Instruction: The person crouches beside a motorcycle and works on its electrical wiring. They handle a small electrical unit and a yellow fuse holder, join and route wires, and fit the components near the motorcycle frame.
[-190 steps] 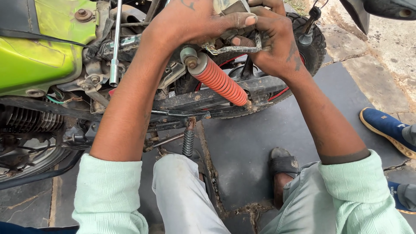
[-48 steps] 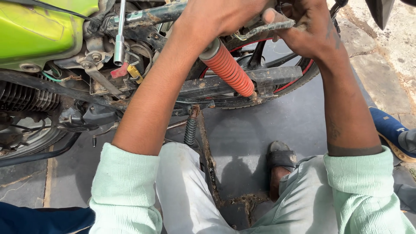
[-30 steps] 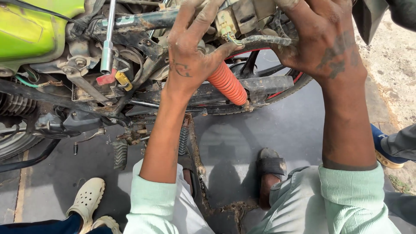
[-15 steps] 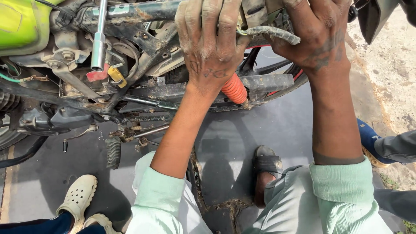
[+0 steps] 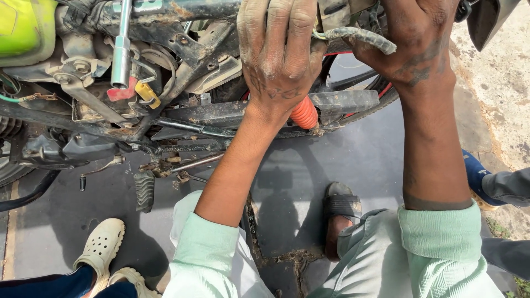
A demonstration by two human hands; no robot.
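A stripped motorcycle point(image 5: 182, 116) fills the upper part of the view, its dirty frame tubes and brackets running left of and beneath the person's fingers, with a green fuel tank point(image 5: 25, 27) at the far upper left, well away from both hands. Below the fingers lies a dark grey paved floor point(image 5: 353, 171), on which the person's sandalled foot point(image 5: 339, 212) rests between the two forearms. The left hand point(image 5: 279, 52), grimy and palm-down, is pressed over the frame with its fingers point(image 5: 276, 22) held close together and curled forward over the top edge; what they grip underneath is hidden, so whether they clasp anything cannot be told. Directly below the heel of this hand, touching or just beside the wrist, an orange ribbed shock-absorber spring point(image 5: 305, 115) protrudes, its upper length covered by the hand. The right hand point(image 5: 414, 44) lies just to the right, its fingers wrapped closed around a worn, grey, cracked tube or grab-rail end point(image 5: 361, 37) that reaches leftward until it nearly meets the left-hand fingers. Left of the left-hand fingers, a chrome socket wrench point(image 5: 121, 47) stands upright against the frame, with a small red piece and a yellow connector point(image 5: 146, 92) just beneath it. At the lower left, far from both hands, another person's cream clog shoes point(image 5: 102, 251) stand on the floor; at the right edge a blue shoe point(image 5: 475, 176) shows beside a grey trouser leg.
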